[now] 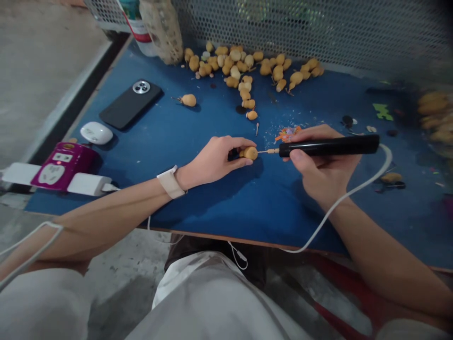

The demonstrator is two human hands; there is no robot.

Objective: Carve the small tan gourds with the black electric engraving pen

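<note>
My left hand [221, 158] pinches a small tan gourd [251, 153] between thumb and fingers, low over the blue table [212, 208]. In my right hand [323, 165] lies a black pen-shaped rotary tool [329, 145] with a white cord trailing from its back end. Its thin metal bit points left and meets the gourd's end, or nearly so; I cannot tell if it has gone in. A little heap of orange and purple scraps [288, 134] sits just behind my right fingertips, partly hidden by them.
Many small gourds [235, 61] lie along the back by a perforated metal screen [283, 33]. One gourd [188, 100] lies apart. At left are a black phone [130, 105], a white earbud case [96, 133] and a purple power strip [63, 165]. The tool's white cord [339, 200] loops over the front edge.
</note>
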